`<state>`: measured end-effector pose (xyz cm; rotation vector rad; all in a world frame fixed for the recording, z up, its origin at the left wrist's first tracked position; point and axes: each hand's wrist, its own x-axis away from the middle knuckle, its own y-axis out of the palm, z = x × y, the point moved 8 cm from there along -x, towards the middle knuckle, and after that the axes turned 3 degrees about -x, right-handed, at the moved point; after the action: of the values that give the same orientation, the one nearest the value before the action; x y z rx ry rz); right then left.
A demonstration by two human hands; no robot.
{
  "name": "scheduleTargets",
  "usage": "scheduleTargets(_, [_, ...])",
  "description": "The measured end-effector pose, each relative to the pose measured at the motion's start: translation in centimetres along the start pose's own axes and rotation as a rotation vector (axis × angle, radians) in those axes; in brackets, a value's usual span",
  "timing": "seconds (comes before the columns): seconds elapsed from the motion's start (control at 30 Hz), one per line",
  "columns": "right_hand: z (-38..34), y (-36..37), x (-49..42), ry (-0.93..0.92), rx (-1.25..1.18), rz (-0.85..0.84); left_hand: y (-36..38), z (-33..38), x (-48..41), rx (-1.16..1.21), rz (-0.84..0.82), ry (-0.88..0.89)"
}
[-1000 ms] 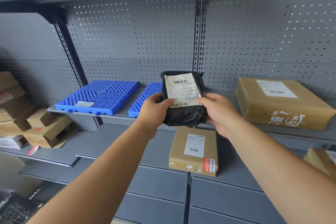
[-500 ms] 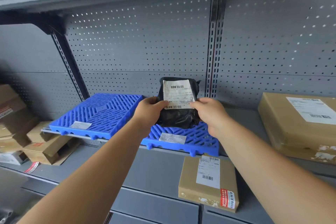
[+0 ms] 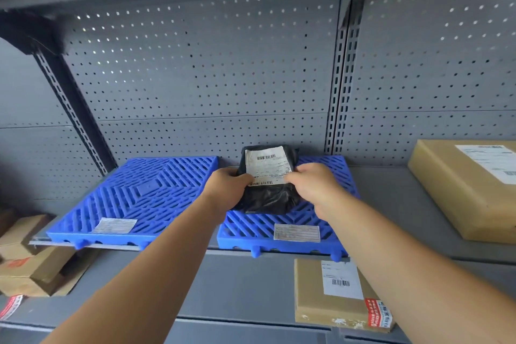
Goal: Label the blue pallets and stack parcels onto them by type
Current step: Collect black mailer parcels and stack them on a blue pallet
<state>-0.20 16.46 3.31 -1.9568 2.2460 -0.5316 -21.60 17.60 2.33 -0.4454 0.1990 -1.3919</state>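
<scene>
While both hands gripped it, the black bag (image 3: 268,190) sat low over the right pallet (image 3: 287,227), its lower edge at or just above the blue slats; contact could not be told. The left hand (image 3: 227,188) pinched the bag's left side, thumb on the white shipping slip, and the right hand (image 3: 312,186) was clasped on the right side likewise. Each pallet carried a label near its front edge, and the left pallet (image 3: 134,198) lay bare just beside.

Several risks seemed likely. Soft and lumpy, the bag might slump or roll toward the pegboard (image 3: 195,78) once freed. Set too far forward, it would cover the pallet's label (image 3: 296,232). Placed on the wrong pallet, it would mix types, since the labels were too blurred to read.
</scene>
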Motion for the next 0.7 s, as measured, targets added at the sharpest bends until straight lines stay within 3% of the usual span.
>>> scheduleTargets(0.2, [0.7, 0.6, 0.5, -0.004, 0.117, 0.034, 0.2, -1.1, -0.5, -0.173, -0.082, 0.022])
scheduleTargets(0.43, [0.1, -0.3, 0.4, -0.027, 0.129, 0.136, -0.8, -0.4, -0.4, -0.212, -0.061, 0.043])
scheduleTargets(0.7, [0.2, -2.4, 0.9, -0.075, 0.145, 0.288, -1.6, 4.2, 1.5, -0.444, 0.06, 0.35])
